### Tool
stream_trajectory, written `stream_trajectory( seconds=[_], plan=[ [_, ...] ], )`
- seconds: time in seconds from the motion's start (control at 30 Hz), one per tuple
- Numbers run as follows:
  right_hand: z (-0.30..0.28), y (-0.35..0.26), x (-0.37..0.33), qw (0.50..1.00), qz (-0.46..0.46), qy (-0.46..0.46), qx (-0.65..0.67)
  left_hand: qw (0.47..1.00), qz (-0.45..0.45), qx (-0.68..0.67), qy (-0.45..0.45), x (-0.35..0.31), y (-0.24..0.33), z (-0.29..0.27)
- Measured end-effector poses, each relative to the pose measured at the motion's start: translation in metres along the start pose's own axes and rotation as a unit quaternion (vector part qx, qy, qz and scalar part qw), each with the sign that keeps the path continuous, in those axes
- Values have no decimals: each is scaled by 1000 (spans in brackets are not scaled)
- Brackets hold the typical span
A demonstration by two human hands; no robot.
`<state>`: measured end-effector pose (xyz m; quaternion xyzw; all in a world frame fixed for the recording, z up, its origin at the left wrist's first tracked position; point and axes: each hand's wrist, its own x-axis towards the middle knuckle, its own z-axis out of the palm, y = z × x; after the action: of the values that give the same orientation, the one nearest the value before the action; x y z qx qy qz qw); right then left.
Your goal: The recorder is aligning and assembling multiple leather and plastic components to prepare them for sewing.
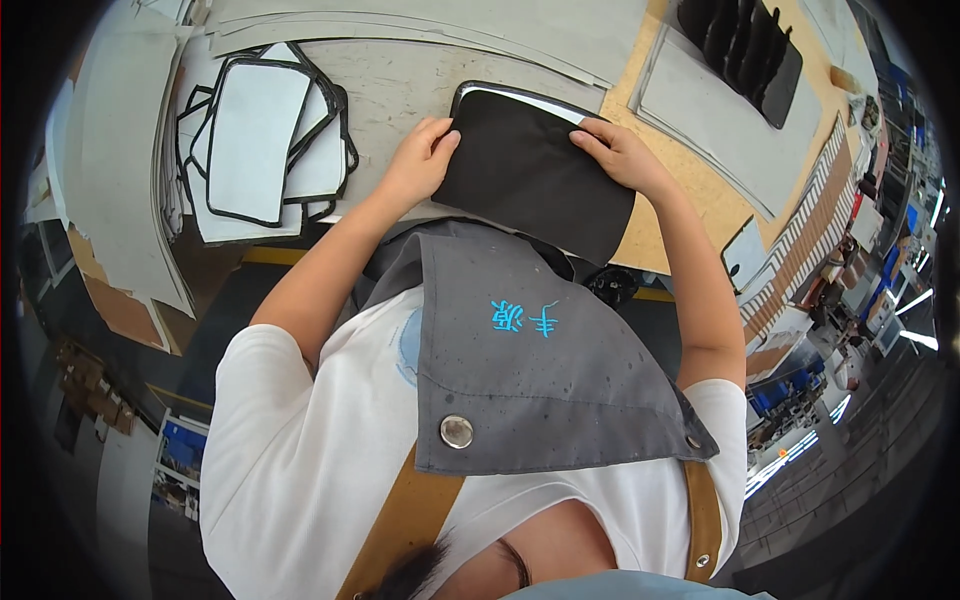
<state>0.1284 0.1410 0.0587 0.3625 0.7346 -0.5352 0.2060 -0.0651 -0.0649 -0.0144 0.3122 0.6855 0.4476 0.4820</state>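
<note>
A black flexible sheet is held by its two sides in front of me. My left hand pinches its left edge, with the thumb on top. On the opposite side my right hand grips the upper right corner, thumb also on top. Beneath the sheet, along its far edge, shows a strip of a white panel with a black border; the sheet hides the rest of it. To the left lies a loose pile of similar white panels with black borders.
Large grey boards are stacked at the left, and more grey sheets lie along the back. At the far right, black curved pieces rest on grey sheets. A striped stack stands by the table's right side.
</note>
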Motion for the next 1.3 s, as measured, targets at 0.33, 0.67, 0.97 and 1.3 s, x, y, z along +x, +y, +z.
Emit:
stream_trajectory(
  seconds=[0.33, 0.67, 0.97, 1.3],
  plan=[
    [-8, 21, 42, 997, 45, -34, 49, 995, -30, 44, 88, 0, 14, 9],
    [-4, 26, 46, 996, 52, -16, 71, 987, 32, 117, 102, 5, 10, 11],
    [-5, 30, 46, 994, 85, -18, 68, 982, 40, 160, 90, 2, 13, 9],
    [-6, 25, 45, 994, 93, -16, 50, 981, 45, 170, 86, 2, 14, 10]
  ],
)
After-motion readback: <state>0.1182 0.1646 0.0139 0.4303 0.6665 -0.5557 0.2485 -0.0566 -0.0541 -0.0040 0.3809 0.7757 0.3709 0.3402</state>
